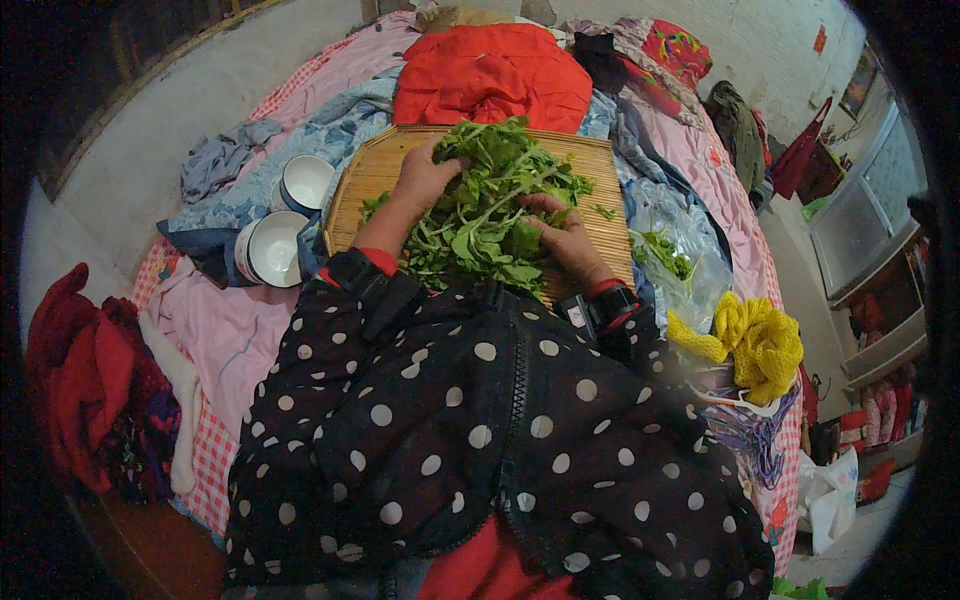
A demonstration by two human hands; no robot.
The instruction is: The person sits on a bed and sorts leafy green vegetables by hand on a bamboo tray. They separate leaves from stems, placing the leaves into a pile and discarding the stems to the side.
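A big loose heap of leafy greens (480,215), with pale stems and bright leaves, lies on a slatted bamboo board (360,180). My left hand (430,178) grips the heap's upper left side, its fingertips partly buried among the leaves. On the right side my right hand (568,240) has its fingers curled into the stems and leaves, thumb side toward the heap. Small leaf bits lie on the board to the right of the pile. Beside the board, a clear plastic bag (690,225) holds more greens.
Two white bowls (275,250) with dark rims stand left of the board. Red cloth (490,75) lies beyond it. Yellow knitted fabric (765,345) and hangers (740,400) are at the right. Bedding and clothes (225,320) surround the board.
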